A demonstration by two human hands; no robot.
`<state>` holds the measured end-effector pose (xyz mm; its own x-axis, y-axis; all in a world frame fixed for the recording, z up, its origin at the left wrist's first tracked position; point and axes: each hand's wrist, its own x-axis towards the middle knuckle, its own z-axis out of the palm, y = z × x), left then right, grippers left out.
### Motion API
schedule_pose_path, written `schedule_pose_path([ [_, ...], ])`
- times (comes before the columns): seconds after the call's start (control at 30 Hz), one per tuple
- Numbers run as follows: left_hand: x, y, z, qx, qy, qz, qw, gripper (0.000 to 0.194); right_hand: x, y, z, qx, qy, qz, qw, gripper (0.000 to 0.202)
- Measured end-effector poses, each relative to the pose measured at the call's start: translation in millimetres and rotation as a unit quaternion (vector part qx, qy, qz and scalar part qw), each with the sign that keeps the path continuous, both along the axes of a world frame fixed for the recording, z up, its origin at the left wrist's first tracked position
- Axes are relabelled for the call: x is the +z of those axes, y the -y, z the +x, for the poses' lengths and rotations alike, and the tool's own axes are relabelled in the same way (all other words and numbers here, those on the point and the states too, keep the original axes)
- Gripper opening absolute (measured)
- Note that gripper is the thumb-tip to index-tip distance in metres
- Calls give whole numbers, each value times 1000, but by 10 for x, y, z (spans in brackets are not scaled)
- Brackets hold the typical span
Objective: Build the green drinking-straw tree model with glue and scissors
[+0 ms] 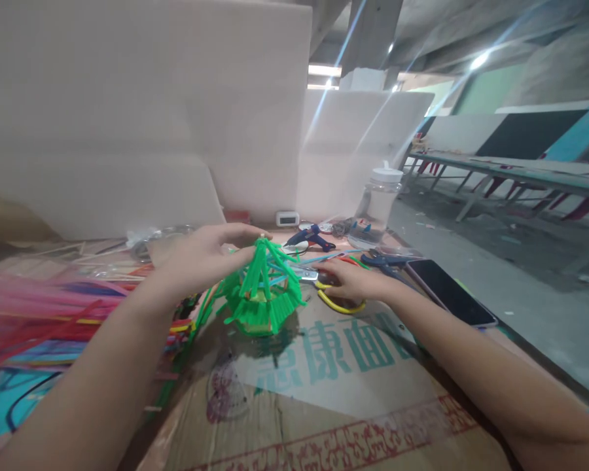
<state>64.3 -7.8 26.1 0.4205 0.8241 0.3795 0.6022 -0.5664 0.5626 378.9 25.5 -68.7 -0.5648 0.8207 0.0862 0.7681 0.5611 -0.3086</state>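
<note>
My left hand (pixel 206 255) pinches the peaked top of a green pipe-cleaner model (pixel 265 288), shaped like a small pavilion with a sloping, fringed roof. The model is upright over a printed cardboard sheet (pixel 294 412); whether its base touches the sheet is hard to tell. To its right, my right hand (pixel 353 280) has its fingers curled over a pair of scissors with yellow handles (pixel 341 306). The metal blades point left, toward the model, and the hand covers part of the handles.
Behind the model lies a blue glue gun (pixel 311 237). A clear water bottle (pixel 375 206) and a small white clock (pixel 287 218) stand farther back. Pliers (pixel 385 260) and a phone (pixel 451 292) lie at the right edge. Colourful pipe cleaners (pixel 53 314) are heaped at left. White boards (pixel 142 118) rise behind.
</note>
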Motion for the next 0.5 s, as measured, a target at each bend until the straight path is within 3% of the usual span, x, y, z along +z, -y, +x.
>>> schedule_pose_path([
  [0.07,0,3,-18,-12,7,-8,1000,32,7,-27,27,4,17,13,1000,56],
  [0.17,1,6,-55,-19,20,-14,1000,30,64,-136,139,-58,23,84,995,43],
  [0.23,-6,7,-58,-26,30,-10,999,27,69,-245,220,-90,19,113,989,47],
  [0.33,-27,10,-23,-40,46,-12,998,24,-6,-405,308,-90,26,110,989,51],
  [0.5,-42,46,50,-47,45,-28,998,24,-147,-522,381,-72,32,90,993,32],
])
